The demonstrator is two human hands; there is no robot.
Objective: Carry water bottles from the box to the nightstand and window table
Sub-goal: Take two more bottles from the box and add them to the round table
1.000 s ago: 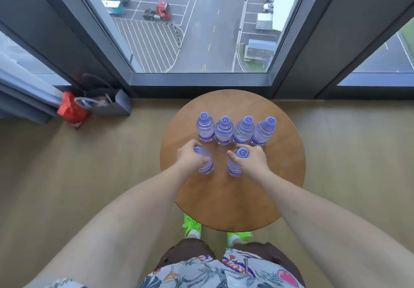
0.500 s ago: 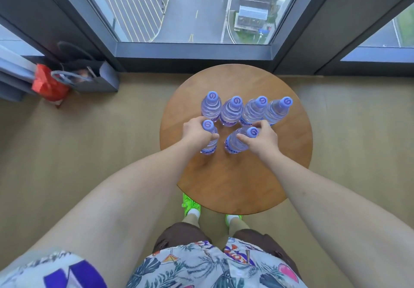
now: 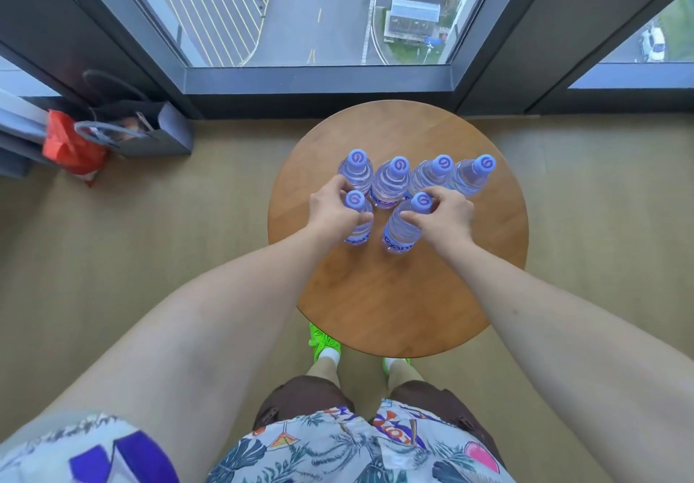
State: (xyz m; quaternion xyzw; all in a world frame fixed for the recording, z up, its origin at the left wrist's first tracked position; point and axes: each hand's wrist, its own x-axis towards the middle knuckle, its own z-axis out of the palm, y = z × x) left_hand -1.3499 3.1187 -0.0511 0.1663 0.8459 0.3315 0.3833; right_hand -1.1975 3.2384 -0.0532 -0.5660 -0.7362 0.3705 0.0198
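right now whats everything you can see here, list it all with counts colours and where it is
water bottles: six, clear with purple caps; four in a row toward the window side of the table, two in front, one in each hand
round table: one, brown wood, by the window
window: large, dark frame, road and buildings far below
dark paper bag: one, grey-black, on the floor left of the table, against the window frame
red bag: one, on the floor left of the dark bag
floor: beige
left hand: grips the left front bottle near its neck
right hand: grips the right front bottle near its cap
green shoes: two, under the table's near edge
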